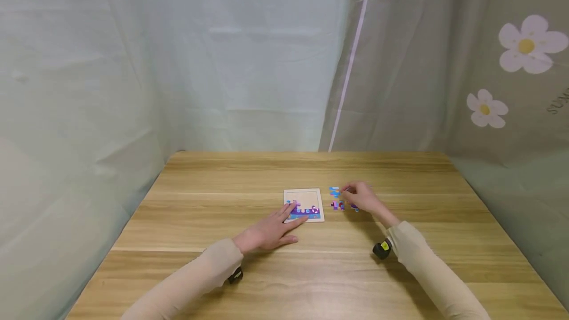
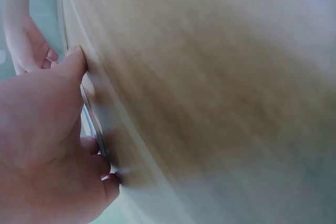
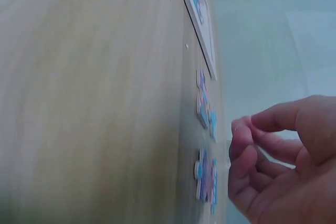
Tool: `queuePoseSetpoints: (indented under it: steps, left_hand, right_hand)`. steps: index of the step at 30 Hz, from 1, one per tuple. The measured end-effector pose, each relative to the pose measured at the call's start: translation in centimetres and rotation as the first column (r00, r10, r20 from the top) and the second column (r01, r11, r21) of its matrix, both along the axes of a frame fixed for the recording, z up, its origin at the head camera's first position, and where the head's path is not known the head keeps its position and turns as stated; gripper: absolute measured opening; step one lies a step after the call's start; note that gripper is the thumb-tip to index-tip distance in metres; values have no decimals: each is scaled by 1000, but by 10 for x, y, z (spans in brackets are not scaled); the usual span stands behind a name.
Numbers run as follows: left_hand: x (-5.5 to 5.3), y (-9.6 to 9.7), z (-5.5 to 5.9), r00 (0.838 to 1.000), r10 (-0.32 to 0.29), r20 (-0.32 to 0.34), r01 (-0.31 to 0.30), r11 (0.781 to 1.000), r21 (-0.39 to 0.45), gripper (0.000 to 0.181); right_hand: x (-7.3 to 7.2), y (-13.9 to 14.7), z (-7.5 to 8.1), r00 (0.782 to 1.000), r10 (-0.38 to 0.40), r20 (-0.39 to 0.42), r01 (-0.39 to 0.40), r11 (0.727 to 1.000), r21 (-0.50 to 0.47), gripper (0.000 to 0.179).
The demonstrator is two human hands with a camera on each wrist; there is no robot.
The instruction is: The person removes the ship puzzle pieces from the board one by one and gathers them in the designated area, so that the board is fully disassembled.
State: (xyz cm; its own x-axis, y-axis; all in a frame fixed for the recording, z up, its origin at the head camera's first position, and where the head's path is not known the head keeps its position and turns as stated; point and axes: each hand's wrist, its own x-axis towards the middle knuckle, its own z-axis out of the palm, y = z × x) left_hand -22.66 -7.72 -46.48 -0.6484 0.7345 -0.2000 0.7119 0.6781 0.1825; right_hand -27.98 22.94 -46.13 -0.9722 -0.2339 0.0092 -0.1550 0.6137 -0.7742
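A square puzzle board point(image 1: 303, 195) with a pale frame lies on the table, with joined purple and blue pieces along its near side. My left hand point(image 1: 272, 228) rests with extended fingers over the board's near left part, covering some of the picture. To the right of the board, loose jigsaw pieces point(image 1: 338, 205) lie on the table. My right hand point(image 1: 361, 196) is over these pieces, its thumb and fingers bent together. In the right wrist view, the fingertips point(image 3: 242, 125) meet just above the pieces; I cannot tell whether they pinch one.
The wooden table point(image 1: 200, 177) reaches back to a hanging pale curtain point(image 1: 262, 63), with a grey flowered curtain point(image 1: 409, 63) at the right. More loose pieces point(image 3: 206, 177) lie under my right hand in the right wrist view.
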Motion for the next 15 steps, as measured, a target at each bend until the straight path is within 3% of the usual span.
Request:
queuePoseSetpoints:
  steps: [4,8,15]
  left_hand:
    - [-1,0,1,1000,5,27,-5,1000,-4,60]
    - [-3,1,1,999,12,48,-12,1000,-9,60]
    - [-3,1,1,997,54,59,-53,998,-23,59]
  right_hand:
    - [1,-10,0,997,71,-25,-71,997,-1,20]
    - [-1,-20,-3,992,94,-78,-92,995,31,18]
    - [-3,-37,-9,990,138,-41,-139,990,-21,19]
